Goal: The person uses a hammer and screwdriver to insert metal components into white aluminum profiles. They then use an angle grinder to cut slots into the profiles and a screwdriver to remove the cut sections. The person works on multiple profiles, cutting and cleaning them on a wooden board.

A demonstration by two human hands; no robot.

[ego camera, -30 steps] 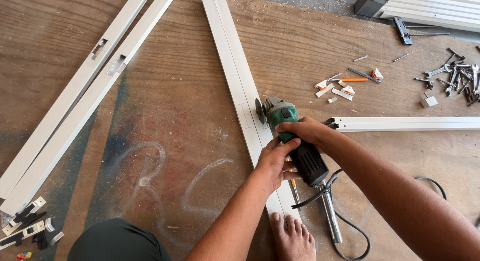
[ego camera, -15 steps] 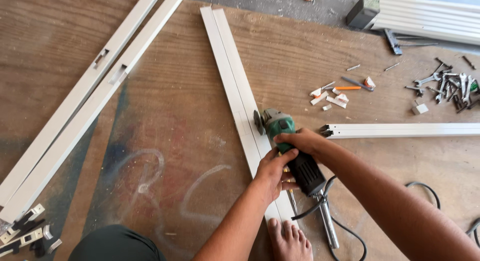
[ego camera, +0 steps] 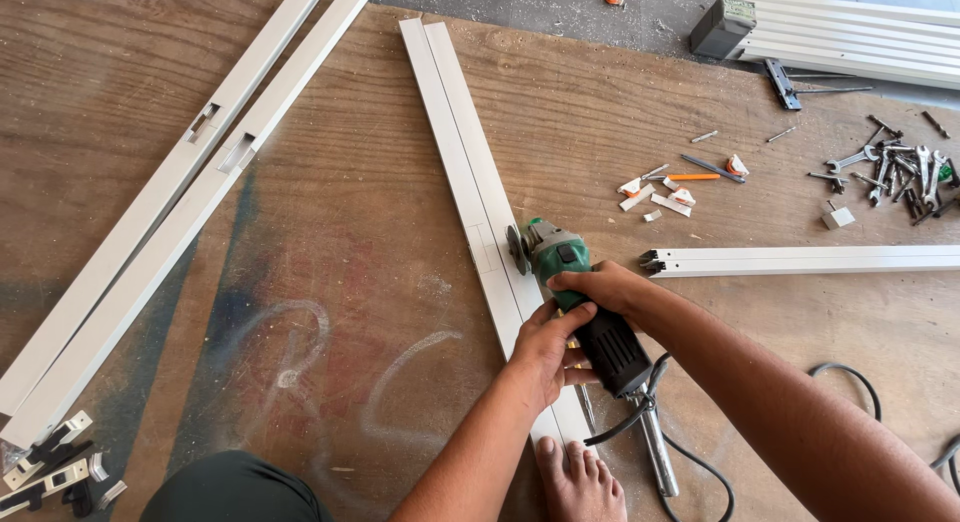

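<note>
Both your hands are on the angle grinder [ego camera: 575, 297]. Your right hand [ego camera: 605, 284] is wrapped over the green head, fingers closed around it, likely to steady the nose. Your left hand [ego camera: 548, 350] clasps the black handle from the side, thumb across it, likely to steer the tail. The disc [ego camera: 518, 249] stands on edge right against the long white profile [ego camera: 478, 207], which runs diagonally across the wooden board [ego camera: 330, 282]; whether it actually bites the metal I can't tell. Your bare foot [ego camera: 580, 482] rests at the near end of that profile, seemingly pinning it so it can't slide. The black cable [ego camera: 690, 462] trails off behind the handle, away from the disc. A second white profile [ego camera: 800, 260] lies just to the right, apart from the tool. Two more profiles [ego camera: 170, 197] rest at far left, and spanners [ego camera: 900, 172] lie scattered well away at the right edge.
</note>
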